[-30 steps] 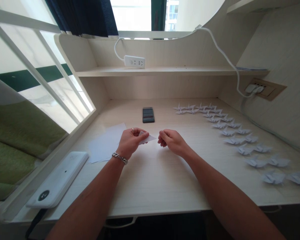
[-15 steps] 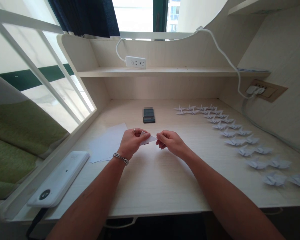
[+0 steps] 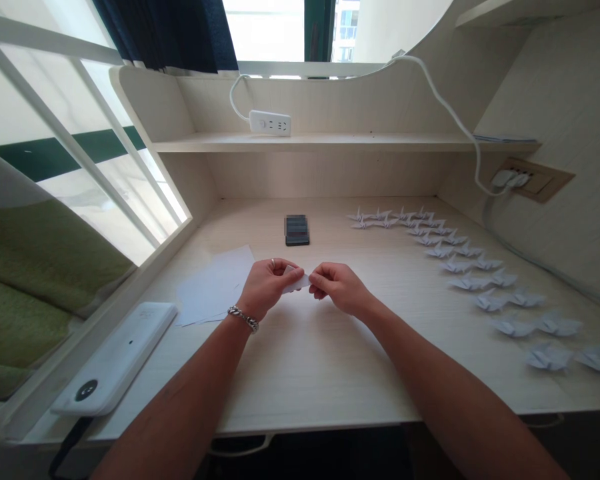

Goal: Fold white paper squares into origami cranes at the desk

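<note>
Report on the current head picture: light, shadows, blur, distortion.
Head view: the window's left pane is washed out to white; faint, soft shadows lie on the desk below the left hand and right hand; the nearest paper cranes look blurred and stretched; pixelation covers most of the black device; creases in the folded paper are too small to make out.

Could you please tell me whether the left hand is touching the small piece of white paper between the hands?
Touching: the head view shows the left hand gripping the small piece of white paper, its thumb lying across it.
</note>
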`<state>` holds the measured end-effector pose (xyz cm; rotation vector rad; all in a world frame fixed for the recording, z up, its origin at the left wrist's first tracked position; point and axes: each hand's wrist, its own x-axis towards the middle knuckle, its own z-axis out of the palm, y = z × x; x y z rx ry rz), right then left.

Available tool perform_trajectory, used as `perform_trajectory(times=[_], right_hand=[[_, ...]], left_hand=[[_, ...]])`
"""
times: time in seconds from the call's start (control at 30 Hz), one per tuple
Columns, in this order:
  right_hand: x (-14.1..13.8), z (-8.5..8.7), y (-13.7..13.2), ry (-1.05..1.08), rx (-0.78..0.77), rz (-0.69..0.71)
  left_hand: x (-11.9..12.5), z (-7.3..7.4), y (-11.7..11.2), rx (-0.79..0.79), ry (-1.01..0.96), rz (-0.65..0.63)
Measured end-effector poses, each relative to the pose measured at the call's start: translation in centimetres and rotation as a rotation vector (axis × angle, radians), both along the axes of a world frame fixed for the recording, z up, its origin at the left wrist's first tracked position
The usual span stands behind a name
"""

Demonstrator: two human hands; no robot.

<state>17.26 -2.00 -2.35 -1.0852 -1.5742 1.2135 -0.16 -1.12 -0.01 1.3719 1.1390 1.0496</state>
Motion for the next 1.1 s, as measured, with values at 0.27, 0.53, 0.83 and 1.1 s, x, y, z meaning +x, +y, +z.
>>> perform_trajectory(times=[0.27, 0.53, 0.83, 1.1], right_hand=[[0.02, 0.35, -0.3, -0.106, 0.056, -0.002], [-0.04, 0.32, -0.24, -0.044, 0.046, -0.039], [-0.45, 0.14, -0.12, 0.107, -0.007, -0.033], [-0.6, -0.22, 0.0, 0.059, -0.001, -0.008]], left_hand=[[-0.05, -0.17, -0.01, 0.016, 0.091, -0.051], [-0.04, -0.26, 0.09, -0.013, 0.028, 0.005], [0.3, -0.07, -0.15, 0.01, 0.067, -0.017], [0.47, -0.24, -0.16, 0.085, 0.117, -0.059]])
